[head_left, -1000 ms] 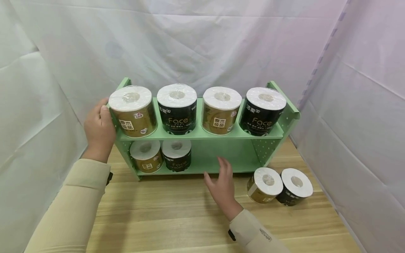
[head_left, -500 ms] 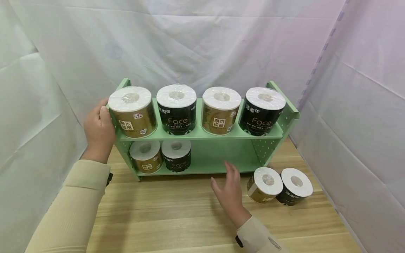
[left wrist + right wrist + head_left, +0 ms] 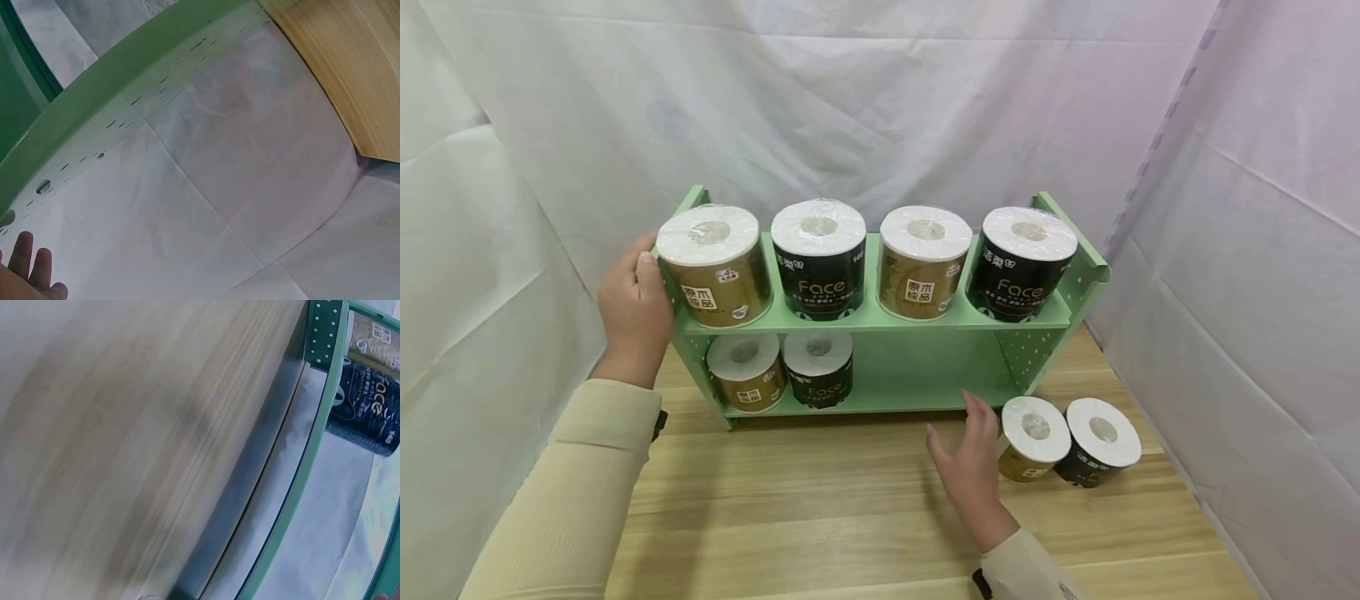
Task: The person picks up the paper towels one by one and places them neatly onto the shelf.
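In the head view my left hand (image 3: 636,312) holds the left side panel of a light-green two-tier shelf (image 3: 880,327). Its thumb lies by the panel's front edge; the left wrist view shows fingers (image 3: 41,269) outside the panel. My right hand (image 3: 970,471) is over the table, fingers spread and slightly bent, holding nothing. Its fingers overlap the left side of a gold-wrapped toilet roll (image 3: 1036,437); I cannot tell whether they touch it. A black-wrapped toilet roll (image 3: 1101,442) stands against that one. A gold toilet roll (image 3: 747,375) and a black one (image 3: 820,371) stand at the lower tier's left.
Gold and black toilet rolls alternate along the top tier, from a gold roll (image 3: 715,267) at the left to a black roll (image 3: 1022,267) at the right. White cloth (image 3: 880,108) hangs behind and at both sides of the wooden table (image 3: 790,517).
My right hand has moved right, from in front of the lower tier to the gold toilet roll on the table. The left hand, the shelf and the rolls stay where they were.
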`<state>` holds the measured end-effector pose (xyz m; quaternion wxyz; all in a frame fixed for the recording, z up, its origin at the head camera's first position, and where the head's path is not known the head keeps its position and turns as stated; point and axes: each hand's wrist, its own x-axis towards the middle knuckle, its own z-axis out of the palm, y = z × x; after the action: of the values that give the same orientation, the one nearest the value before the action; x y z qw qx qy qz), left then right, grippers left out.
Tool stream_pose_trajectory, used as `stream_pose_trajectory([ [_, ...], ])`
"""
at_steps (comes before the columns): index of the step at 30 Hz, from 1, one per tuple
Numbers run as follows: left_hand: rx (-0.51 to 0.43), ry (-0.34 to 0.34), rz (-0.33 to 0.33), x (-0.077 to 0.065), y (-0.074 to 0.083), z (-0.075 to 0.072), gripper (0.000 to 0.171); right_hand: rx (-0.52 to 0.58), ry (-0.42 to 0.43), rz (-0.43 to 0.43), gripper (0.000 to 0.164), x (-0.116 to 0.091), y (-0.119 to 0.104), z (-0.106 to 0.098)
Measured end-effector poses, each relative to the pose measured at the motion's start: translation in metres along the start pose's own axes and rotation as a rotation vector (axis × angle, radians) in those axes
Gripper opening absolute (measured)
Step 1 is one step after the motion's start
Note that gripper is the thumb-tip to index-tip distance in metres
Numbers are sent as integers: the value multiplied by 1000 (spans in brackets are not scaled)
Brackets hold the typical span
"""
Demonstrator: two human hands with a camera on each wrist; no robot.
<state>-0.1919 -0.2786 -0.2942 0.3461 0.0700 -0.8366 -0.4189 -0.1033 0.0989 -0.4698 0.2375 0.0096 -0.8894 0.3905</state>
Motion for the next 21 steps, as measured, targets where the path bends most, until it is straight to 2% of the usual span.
stream_pose_trajectory([
  [14,0,5,0,-1,1,1,48,-4,82,6,73,-6,14,-10],
  [21,0,16,-3,-1,1,1,47,-30,146,-29,72,-6,22,-16],
])
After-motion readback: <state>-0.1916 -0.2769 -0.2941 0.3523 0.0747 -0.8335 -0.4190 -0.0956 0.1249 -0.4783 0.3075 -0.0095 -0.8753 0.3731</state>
